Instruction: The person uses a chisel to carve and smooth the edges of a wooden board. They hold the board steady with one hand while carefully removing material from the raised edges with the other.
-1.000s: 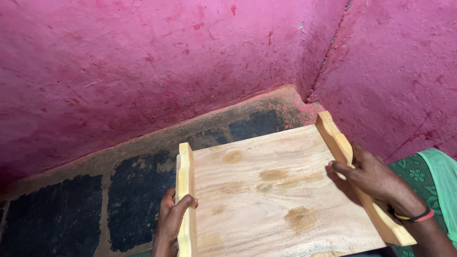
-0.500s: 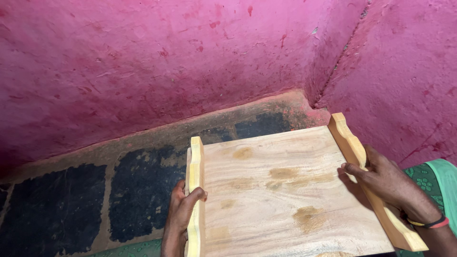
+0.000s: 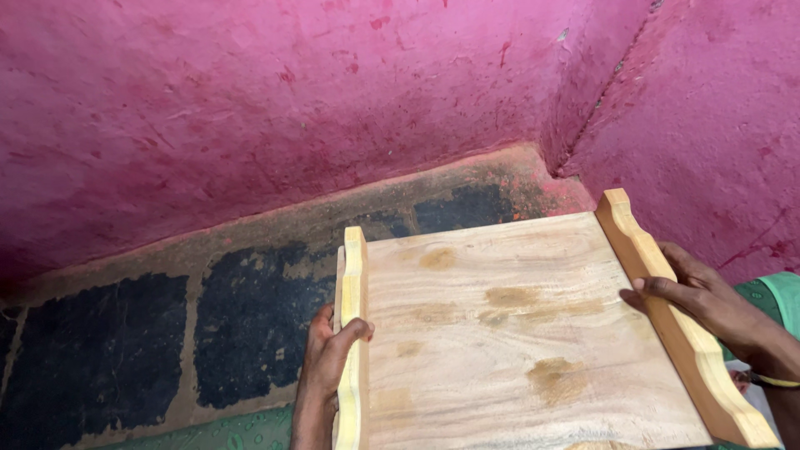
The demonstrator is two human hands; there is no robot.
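Thing in hand: you are holding a pale wooden panel (image 3: 508, 325) with a raised, wavy-edged rail along each side; it is lying nearly flat in front of you, above the floor, and is filling the lower middle of the view.
Left grip: your left hand (image 3: 327, 360) is clamping the left rail (image 3: 353, 333), thumb hooking over the top onto the board face, fingers going underneath out of sight.
Right grip: your right hand (image 3: 708, 302) is wrapping the right rail (image 3: 679, 329) from outside, fingertips curling over its top edge onto the inner side; closed on the rail.
Long axis: the rails are running away from you toward the wall corner (image 3: 575, 158), leaning slightly to the left as they go.
Direction from the grips: the panel is spanning between your two hands, each gripping about midway along its rail, so the far edge is sticking out ahead of both.
Nearer hand: your right hand is sitting a little farther forward, closer to the corner; your left is sitting lower in the view, closer to you.
Surface: a worn floor (image 3: 250, 300) of dark patches with dusty brown seams is showing below and to the left.
Room: rough pink walls (image 3: 250, 108) are meeting in a corner just beyond the panel's far right end; green cloth (image 3: 771, 296) is showing at the right edge.
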